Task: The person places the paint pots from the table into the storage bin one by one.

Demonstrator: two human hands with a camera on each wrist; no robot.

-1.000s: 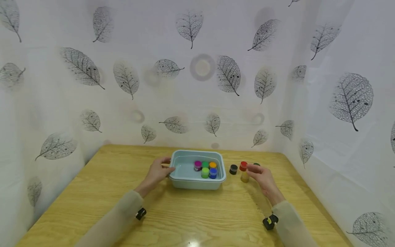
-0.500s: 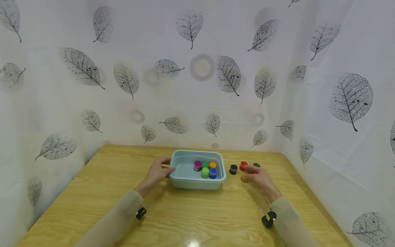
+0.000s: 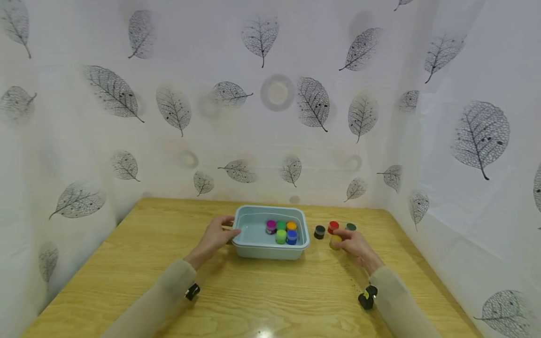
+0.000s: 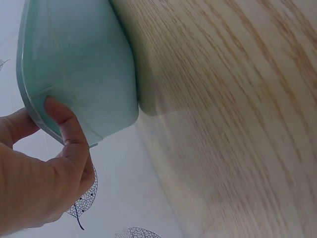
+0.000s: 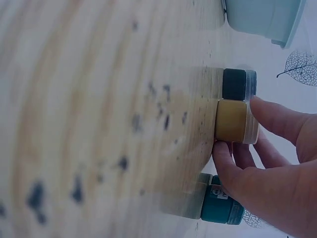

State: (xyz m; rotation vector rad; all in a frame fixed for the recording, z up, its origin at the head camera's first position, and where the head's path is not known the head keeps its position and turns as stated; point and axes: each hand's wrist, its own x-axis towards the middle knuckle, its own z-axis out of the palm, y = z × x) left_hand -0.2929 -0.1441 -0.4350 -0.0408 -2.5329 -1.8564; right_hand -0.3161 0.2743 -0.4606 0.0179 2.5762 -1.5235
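My left hand (image 3: 213,240) grips the left rim of a pale blue-green plastic tub (image 3: 268,253), thumb and fingers on either side of the rim in the left wrist view. Several small paint jars, among them a purple jar (image 3: 271,227), a light green jar (image 3: 281,237) and a blue jar (image 3: 292,237), stand inside toward its right. To the right of the tub, my right hand (image 3: 358,249) holds a yellow paint jar (image 5: 231,121) between thumb and fingers. The jar's base is right at the tabletop.
Around the yellow jar stand a black jar (image 3: 320,232), a red jar (image 3: 333,227) and a dark green jar (image 3: 351,227). The wooden table (image 3: 253,291) meets a leaf-print curtain (image 3: 203,141) at its back and sides. Dark specks mark the wood near my right hand.
My right hand has come down and closed its fingers at the yellow jar, leaving the red and green jars more exposed. My left hand and the tub have stayed put.
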